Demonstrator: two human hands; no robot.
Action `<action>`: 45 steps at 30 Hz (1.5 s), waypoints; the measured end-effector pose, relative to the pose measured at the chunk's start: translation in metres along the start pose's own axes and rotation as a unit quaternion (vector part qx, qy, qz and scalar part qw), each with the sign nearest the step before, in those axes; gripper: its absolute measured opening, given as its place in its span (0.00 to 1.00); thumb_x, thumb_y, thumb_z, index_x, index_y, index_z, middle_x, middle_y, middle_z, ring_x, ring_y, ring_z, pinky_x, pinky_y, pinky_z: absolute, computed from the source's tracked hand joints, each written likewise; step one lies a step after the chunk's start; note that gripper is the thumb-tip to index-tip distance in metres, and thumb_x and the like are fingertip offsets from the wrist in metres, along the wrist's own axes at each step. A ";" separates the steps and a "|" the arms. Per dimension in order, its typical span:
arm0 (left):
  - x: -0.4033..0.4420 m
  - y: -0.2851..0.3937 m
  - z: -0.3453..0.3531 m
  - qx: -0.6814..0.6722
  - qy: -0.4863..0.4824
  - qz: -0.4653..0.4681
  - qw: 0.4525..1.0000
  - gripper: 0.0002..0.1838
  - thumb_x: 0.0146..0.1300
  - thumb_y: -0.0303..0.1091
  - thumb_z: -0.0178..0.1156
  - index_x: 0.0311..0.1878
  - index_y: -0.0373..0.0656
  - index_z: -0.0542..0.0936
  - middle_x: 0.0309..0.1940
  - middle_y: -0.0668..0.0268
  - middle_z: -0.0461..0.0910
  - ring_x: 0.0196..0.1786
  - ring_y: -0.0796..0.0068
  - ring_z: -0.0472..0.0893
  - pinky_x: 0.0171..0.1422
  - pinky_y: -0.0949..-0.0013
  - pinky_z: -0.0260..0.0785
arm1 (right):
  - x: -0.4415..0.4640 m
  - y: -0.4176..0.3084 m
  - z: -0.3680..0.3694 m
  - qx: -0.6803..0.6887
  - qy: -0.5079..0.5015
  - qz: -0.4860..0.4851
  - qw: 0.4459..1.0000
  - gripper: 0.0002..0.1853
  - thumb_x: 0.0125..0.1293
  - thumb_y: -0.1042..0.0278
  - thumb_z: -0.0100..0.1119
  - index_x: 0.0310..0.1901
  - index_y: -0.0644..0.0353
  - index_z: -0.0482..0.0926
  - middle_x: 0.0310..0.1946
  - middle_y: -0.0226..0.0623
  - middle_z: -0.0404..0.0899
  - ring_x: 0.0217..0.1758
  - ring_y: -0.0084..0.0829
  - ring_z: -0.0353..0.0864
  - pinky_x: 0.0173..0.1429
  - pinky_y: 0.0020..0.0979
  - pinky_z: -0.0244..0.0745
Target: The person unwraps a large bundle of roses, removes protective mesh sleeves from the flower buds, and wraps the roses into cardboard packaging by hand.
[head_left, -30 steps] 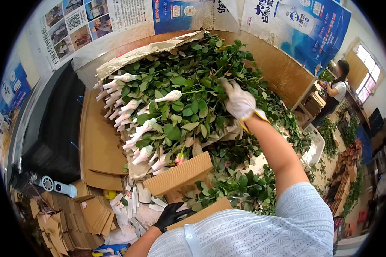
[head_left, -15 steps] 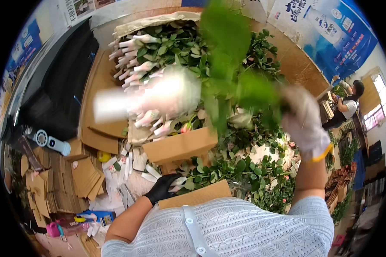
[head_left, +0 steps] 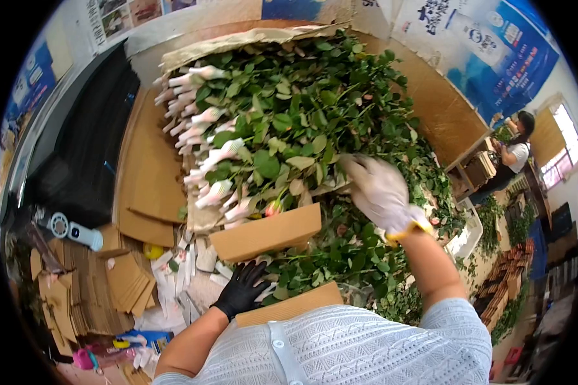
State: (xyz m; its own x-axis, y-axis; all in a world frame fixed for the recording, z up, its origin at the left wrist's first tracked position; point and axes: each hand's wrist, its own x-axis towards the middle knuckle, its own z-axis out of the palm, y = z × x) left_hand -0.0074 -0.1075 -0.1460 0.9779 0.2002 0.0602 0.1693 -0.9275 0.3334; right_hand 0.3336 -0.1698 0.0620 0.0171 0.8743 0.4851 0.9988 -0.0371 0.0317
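Note:
My left hand (head_left: 241,289), in a black glove, rests with its fingers spread beside pale wrapped rose heads at the left end of a cardboard box (head_left: 266,232). Leafy stems (head_left: 327,266) lie between the box's two raised cardboard sides. My right hand (head_left: 380,194), in a white glove with a yellow cuff, is at the lower right of a big pile of roses (head_left: 282,122), fingers loosely extended over the leaves; I see no stem in it. White netted rose heads (head_left: 218,154) line the pile's left side, and one pink bloom (head_left: 273,207) shows near the box.
Stacked black sheets (head_left: 77,141) and cardboard (head_left: 151,167) stand at left. Below are a small blue-white fan (head_left: 77,232), folded cardboard pieces (head_left: 90,289) and white strips (head_left: 185,266). Another person (head_left: 515,151) stands at far right beside shelving; more greenery lies on the floor there.
The rose that my right hand raised close to the camera is gone from there. That hand has moved left to the pile's edge. My left hand's fingers have spread.

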 end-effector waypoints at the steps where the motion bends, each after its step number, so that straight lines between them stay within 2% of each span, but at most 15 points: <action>1: 0.005 -0.009 0.009 -0.042 0.026 0.017 0.999 0.30 0.45 0.42 0.69 0.56 0.54 0.76 0.66 0.51 0.61 0.70 0.45 0.58 0.72 0.44 0.49 | 0.023 0.002 0.009 -0.037 -0.011 -0.036 0.999 0.27 0.50 0.75 0.58 0.56 0.52 0.73 0.48 0.41 0.77 0.49 0.43 0.78 0.51 0.41 0.75; 3: 0.013 -0.017 0.016 -0.121 0.080 0.038 0.989 0.29 0.42 0.38 0.70 0.53 0.51 0.77 0.63 0.49 0.64 0.67 0.42 0.61 0.69 0.45 0.53 | 0.051 0.010 0.039 -0.078 -0.089 -0.094 0.989 0.40 0.44 0.75 0.62 0.64 0.46 0.64 0.63 0.41 0.64 0.68 0.48 0.61 0.70 0.51 0.55; 6: 0.011 -0.017 0.019 -0.105 0.082 0.040 0.990 0.30 0.45 0.39 0.69 0.55 0.54 0.75 0.63 0.53 0.64 0.67 0.45 0.61 0.70 0.44 0.53 | 0.102 0.031 0.072 -0.048 -0.149 -0.110 0.982 0.23 0.49 0.76 0.57 0.50 0.48 0.77 0.43 0.38 0.76 0.51 0.43 0.75 0.56 0.43 0.71; 8: 0.006 -0.013 0.020 -0.099 0.083 0.028 0.991 0.30 0.45 0.40 0.69 0.56 0.54 0.75 0.57 0.57 0.70 0.63 0.47 0.65 0.67 0.47 0.57 | 0.134 0.021 0.061 -0.062 0.004 -0.138 0.989 0.16 0.51 0.76 0.55 0.43 0.49 0.79 0.35 0.35 0.76 0.42 0.41 0.78 0.47 0.41 0.73; 15: 0.006 -0.022 0.034 -0.119 0.091 0.053 0.987 0.29 0.47 0.41 0.70 0.57 0.52 0.76 0.62 0.48 0.67 0.59 0.48 0.72 0.60 0.52 0.66 | 0.218 -0.014 0.039 -0.066 0.135 -0.148 0.977 0.28 0.44 0.75 0.63 0.52 0.51 0.75 0.40 0.42 0.78 0.45 0.47 0.76 0.50 0.44 0.71; 17: 0.003 -0.021 0.038 -0.112 0.054 0.030 0.992 0.32 0.47 0.42 0.70 0.59 0.55 0.75 0.66 0.52 0.63 0.64 0.51 0.67 0.64 0.51 0.61 | 0.217 -0.030 0.056 -0.082 0.196 -0.123 0.969 0.23 0.53 0.75 0.57 0.54 0.51 0.73 0.41 0.42 0.78 0.44 0.46 0.77 0.47 0.43 0.73; 22: 0.004 -0.020 0.038 -0.110 0.054 0.036 0.992 0.34 0.47 0.44 0.70 0.61 0.56 0.73 0.63 0.54 0.64 0.65 0.52 0.64 0.68 0.51 0.56 | 0.229 -0.001 0.139 -0.208 -0.151 0.019 0.966 0.20 0.60 0.75 0.50 0.55 0.51 0.72 0.45 0.41 0.78 0.41 0.43 0.80 0.44 0.41 0.77; 24: 0.004 -0.024 0.046 -0.137 0.087 0.057 0.985 0.34 0.47 0.44 0.69 0.61 0.55 0.73 0.62 0.54 0.65 0.64 0.52 0.65 0.68 0.53 0.58 | 0.225 -0.023 0.099 -0.225 0.240 -0.092 0.940 0.25 0.57 0.77 0.51 0.59 0.52 0.71 0.49 0.42 0.75 0.48 0.42 0.78 0.50 0.43 0.75; 26: 0.003 -0.021 0.038 -0.158 0.085 0.044 0.983 0.32 0.48 0.40 0.69 0.60 0.54 0.74 0.60 0.53 0.68 0.61 0.52 0.70 0.66 0.54 0.62 | 0.228 -0.018 0.078 -0.190 0.327 -0.155 0.913 0.16 0.68 0.60 0.49 0.54 0.56 0.75 0.45 0.43 0.78 0.49 0.41 0.78 0.55 0.41 0.73; 29: 0.004 -0.027 0.036 -0.274 0.094 0.042 0.956 0.30 0.46 0.32 0.68 0.58 0.53 0.77 0.62 0.52 0.67 0.59 0.51 0.73 0.61 0.58 0.69 | 0.273 0.006 0.059 -0.076 -0.116 0.111 0.984 0.23 0.60 0.78 0.51 0.58 0.51 0.72 0.46 0.45 0.77 0.47 0.44 0.78 0.49 0.43 0.74; 34: 0.004 -0.022 0.030 -0.230 0.098 0.023 0.968 0.32 0.45 0.34 0.70 0.59 0.57 0.77 0.64 0.53 0.65 0.59 0.52 0.73 0.62 0.56 0.68 | 0.263 -0.005 0.007 -0.100 0.117 -0.077 0.985 0.24 0.57 0.78 0.53 0.58 0.55 0.71 0.47 0.50 0.78 0.49 0.48 0.79 0.50 0.43 0.75; 37: 0.002 -0.024 0.035 -0.207 0.091 0.029 0.974 0.30 0.45 0.34 0.70 0.57 0.58 0.79 0.64 0.53 0.65 0.61 0.51 0.71 0.63 0.56 0.66 | 0.280 0.013 0.002 0.015 -0.131 0.021 0.991 0.39 0.50 0.77 0.59 0.68 0.53 0.61 0.60 0.50 0.70 0.61 0.47 0.72 0.64 0.41 0.68; 41: 0.003 -0.025 0.060 -0.409 0.055 -0.038 0.910 0.31 0.46 0.32 0.70 0.57 0.58 0.79 0.62 0.53 0.67 0.62 0.50 0.70 0.63 0.56 0.66 | 0.275 0.036 0.028 -0.054 -0.017 -0.061 0.997 0.35 0.57 0.70 0.58 0.68 0.48 0.61 0.67 0.45 0.63 0.64 0.44 0.69 0.70 0.39 0.62; 42: 0.001 -0.024 0.056 -0.221 0.130 0.030 0.966 0.31 0.46 0.30 0.70 0.57 0.58 0.78 0.60 0.52 0.68 0.61 0.49 0.70 0.63 0.56 0.66 | 0.263 0.030 0.015 -0.050 -0.016 -0.053 0.997 0.35 0.57 0.70 0.58 0.68 0.48 0.61 0.67 0.45 0.63 0.64 0.44 0.69 0.70 0.39 0.62; 45: 0.005 -0.018 0.051 -0.219 0.117 -0.023 0.968 0.36 0.46 0.29 0.70 0.62 0.52 0.72 0.59 0.52 0.70 0.60 0.50 0.71 0.63 0.55 0.66 | 0.230 0.013 -0.048 -0.009 0.002 -0.019 1.000 0.21 0.62 0.64 0.55 0.58 0.53 0.73 0.43 0.51 0.81 0.46 0.49 0.80 0.51 0.41 0.75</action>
State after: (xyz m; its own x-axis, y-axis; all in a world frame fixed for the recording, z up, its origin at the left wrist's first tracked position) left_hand 0.0008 -0.1058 -0.1998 0.9073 0.3520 0.2298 0.0942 -0.7031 0.7048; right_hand 0.3480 0.0071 0.2160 -0.0208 0.8735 0.4863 0.9977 -0.0131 0.0663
